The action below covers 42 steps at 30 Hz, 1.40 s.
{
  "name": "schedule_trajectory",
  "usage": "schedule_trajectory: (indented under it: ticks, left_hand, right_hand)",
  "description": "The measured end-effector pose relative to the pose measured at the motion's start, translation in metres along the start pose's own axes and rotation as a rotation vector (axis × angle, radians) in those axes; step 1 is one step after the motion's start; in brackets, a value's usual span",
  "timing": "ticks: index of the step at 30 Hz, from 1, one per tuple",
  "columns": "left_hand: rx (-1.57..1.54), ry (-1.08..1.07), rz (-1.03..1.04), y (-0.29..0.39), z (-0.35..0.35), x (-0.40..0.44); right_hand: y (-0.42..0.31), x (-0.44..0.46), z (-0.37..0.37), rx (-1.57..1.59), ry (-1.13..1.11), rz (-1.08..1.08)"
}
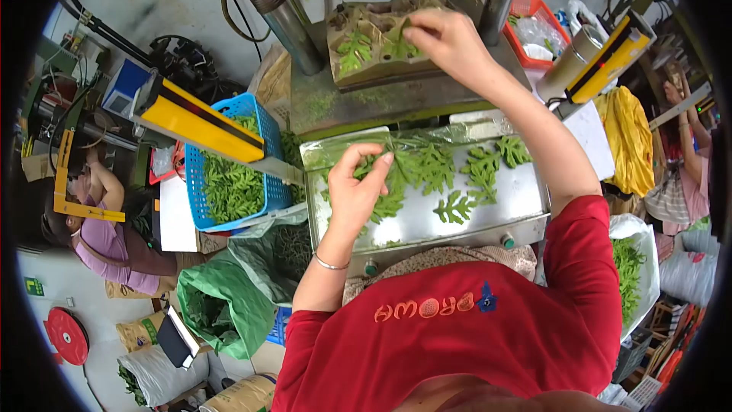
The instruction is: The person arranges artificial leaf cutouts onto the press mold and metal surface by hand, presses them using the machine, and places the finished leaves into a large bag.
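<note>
The right hand (pixel 448 40) partly hides a green leaf (pixel 397 46), and the top edge crops a metal column (pixel 499 0).

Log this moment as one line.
right hand: pinching green leaf at block | left hand: over metal tray, grip unclear | blue basket: holds leaves

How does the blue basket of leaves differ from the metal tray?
The blue basket has walls full of holes; the metal tray is plain and shiny. The basket holds a dense heap of leaves; on the tray, leaves lie spread out. Both carry green leaves.
</note>
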<state>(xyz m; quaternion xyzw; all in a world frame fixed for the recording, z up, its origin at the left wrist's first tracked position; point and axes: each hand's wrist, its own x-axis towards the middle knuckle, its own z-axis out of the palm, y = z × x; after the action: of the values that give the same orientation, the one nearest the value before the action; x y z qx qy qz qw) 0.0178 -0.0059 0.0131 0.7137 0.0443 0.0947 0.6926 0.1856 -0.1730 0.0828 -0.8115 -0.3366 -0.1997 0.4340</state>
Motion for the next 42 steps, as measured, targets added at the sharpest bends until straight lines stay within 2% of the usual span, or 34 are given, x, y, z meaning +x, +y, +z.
schedule_trajectory:
  ticks: [1,3,9,13,14,18,21,23,25,26,29,33,35,36,38,39,41,42]
  left_hand:
    - [0.001,0.014,-0.011,0.0,0.001,0.003]
    - [0.005,0.042,-0.037,-0.002,0.001,0.01]
    - [0.005,0.002,-0.032,-0.017,-0.007,0.036]
    - [-0.011,0.023,-0.043,-0.027,-0.012,0.047]
    - [-0.014,0.022,-0.046,-0.029,-0.013,0.051]
    - [0.008,0.077,-0.12,-0.037,-0.015,0.056]
    - [0.048,0.097,-0.186,-0.028,-0.019,0.058]
    - [0.238,0.192,0.134,-0.032,-0.02,0.055]
    - [0.24,0.194,0.117,-0.027,-0.015,0.044]
    - [0.243,0.184,0.127,-0.021,-0.012,0.041]
    - [0.252,0.128,0.187,-0.011,-0.002,0.03]
    - [0.334,0.019,0.198,-0.029,-0.002,0.013]
    - [0.282,0.024,0.179,-0.021,0.0,0.0]
    - [0.227,0.03,0.159,-0.015,0.002,-0.005]
    - [0.113,0.034,0.12,-0.009,0.005,-0.014]
    - [0.112,0.032,0.121,-0.012,0.006,-0.016]
    - [0.148,-0.096,-0.039,-0.032,0.005,-0.017]
    - [0.167,-0.16,-0.121,-0.04,0.004,-0.017]
  right_hand:
    - [0.009,0.016,0.005,-0.002,0.005,-0.007]
    - [0.032,0.043,0.02,-0.206,0.178,-0.127]
    - [0.106,0.093,0.071,-0.424,0.143,-0.039]
    - [0.124,0.101,0.091,-0.558,-0.183,0.057]
    - [0.129,0.103,0.094,-0.56,-0.186,0.059]
    - [0.144,0.1,0.097,-0.274,-0.251,-0.007]
    - [0.092,0.079,0.068,-0.175,-0.138,-0.025]
    - [0.045,0.047,0.047,-0.073,-0.037,-0.033]
    - [0.009,0.003,0.034,0.171,-0.493,0.247]
    - [0.0,-0.023,0.04,0.293,-0.551,0.247]
    - [-0.001,-0.075,0.055,0.428,-0.504,0.14]
    - [-0.007,-0.099,0.048,0.547,-0.466,0.426]
    - [-0.02,-0.105,0.044,0.787,-0.374,0.57]
    - [-0.018,-0.106,0.042,0.79,-0.376,0.569]
    - [0.002,-0.102,0.035,0.787,-0.017,0.71]
    - [0.016,-0.104,0.03,0.754,0.017,0.682]
    - [0.022,-0.111,0.02,0.719,0.053,0.652]
    - [0.016,-0.113,0.015,0.577,0.042,0.592]
